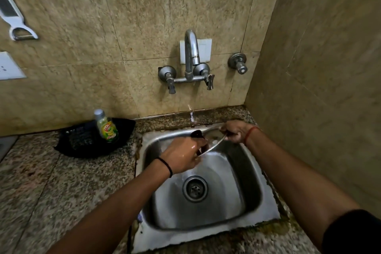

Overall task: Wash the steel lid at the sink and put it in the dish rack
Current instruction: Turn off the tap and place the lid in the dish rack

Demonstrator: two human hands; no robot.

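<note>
I hold the steel lid (pixel 213 142) edge-on over the back of the steel sink (pixel 257 210), below the wall tap (pixel 191 55). Its black knob (pixel 196 133) shows above my left hand. My left hand (pixel 182 155) grips the lid's near-left rim and looks wet. My right hand (pixel 235 131) pinches the far-right rim. A thin trickle of water (pixel 191 114) shows at the wall behind the sink. No dish rack is in view.
A dish-soap bottle (pixel 107 127) stands in a black tray (pixel 82 144) on the granite counter (pixel 51 181) left of the sink. A peeler (pixel 19 31) hangs on the wall at upper left. A side wall (pixel 319 68) closes in on the right.
</note>
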